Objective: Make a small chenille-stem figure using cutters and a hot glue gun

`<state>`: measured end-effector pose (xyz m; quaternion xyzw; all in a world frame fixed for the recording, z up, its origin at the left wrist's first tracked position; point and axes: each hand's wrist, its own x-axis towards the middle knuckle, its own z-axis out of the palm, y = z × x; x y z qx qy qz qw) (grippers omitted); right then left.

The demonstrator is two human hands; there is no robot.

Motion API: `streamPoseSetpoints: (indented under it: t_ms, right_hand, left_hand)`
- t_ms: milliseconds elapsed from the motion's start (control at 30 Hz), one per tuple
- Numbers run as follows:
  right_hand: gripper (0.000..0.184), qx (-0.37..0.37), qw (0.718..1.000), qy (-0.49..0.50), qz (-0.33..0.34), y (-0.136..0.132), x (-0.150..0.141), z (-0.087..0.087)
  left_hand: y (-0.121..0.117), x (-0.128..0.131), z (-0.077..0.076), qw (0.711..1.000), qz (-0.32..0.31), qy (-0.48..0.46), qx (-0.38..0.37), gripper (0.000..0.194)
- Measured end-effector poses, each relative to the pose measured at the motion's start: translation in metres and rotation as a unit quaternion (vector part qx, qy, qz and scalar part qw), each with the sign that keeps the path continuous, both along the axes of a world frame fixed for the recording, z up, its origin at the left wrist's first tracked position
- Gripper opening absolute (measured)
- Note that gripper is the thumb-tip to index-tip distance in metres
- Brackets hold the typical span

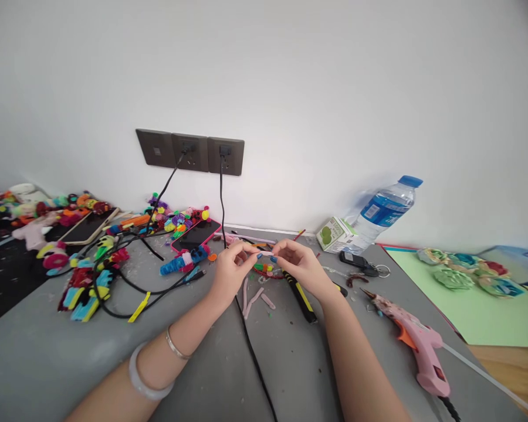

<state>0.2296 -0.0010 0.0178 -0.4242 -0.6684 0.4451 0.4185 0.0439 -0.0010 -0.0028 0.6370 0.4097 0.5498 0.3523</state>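
Observation:
My left hand (232, 268) and my right hand (300, 264) meet above the grey table (202, 363). Together they pinch a short pale pink fuzzy stick (265, 254) between their fingertips, one hand at each end. Both hands are closed in a pinch. Below them lie loose pink stick pieces (255, 298), a small colourful stick piece (264, 268) and a black and yellow tool (303, 298). A black cable (250, 346) runs under my hands toward me.
A pink glue gun (416, 346) lies at right. Beyond it sit a water bottle (385, 212), a small green carton (334, 233), keys (361, 265) and green paper with flowers (470, 299). At left lie a pink phone (196, 234), colourful craft pieces (88, 281) and cables to wall sockets (189, 151).

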Motion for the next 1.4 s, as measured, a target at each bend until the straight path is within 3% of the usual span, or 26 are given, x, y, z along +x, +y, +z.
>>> streamPoseSetpoints:
  t_ms: [333, 633, 833, 1400]
  right_hand:
    - [0.011, 0.023, 0.999, -0.012, -0.034, 0.0026, -0.0042, -0.0059]
    - [0.007, 0.094, 0.987, -0.105, -0.072, 0.0019, -0.0041, -0.0024]
    - [0.01, 0.136, 0.977, -0.15, -0.073, 0.002, -0.0033, -0.0011]
    - [0.01, 0.161, 0.97, -0.174, -0.059, 0.0001, 0.0018, -0.0008]
  left_hand:
    - [0.0, 0.0016, -0.0016, 0.999, -0.014, -0.017, -0.029, 0.007]
    - [-0.0002, 0.0022, -0.0038, 0.998, -0.04, -0.004, -0.043, 0.008]
    - [-0.0006, 0.0021, -0.0033, 0.999, -0.041, 0.017, -0.027, 0.006]
    - [0.0003, 0.0001, -0.0005, 0.997, -0.011, 0.071, 0.011, 0.007]
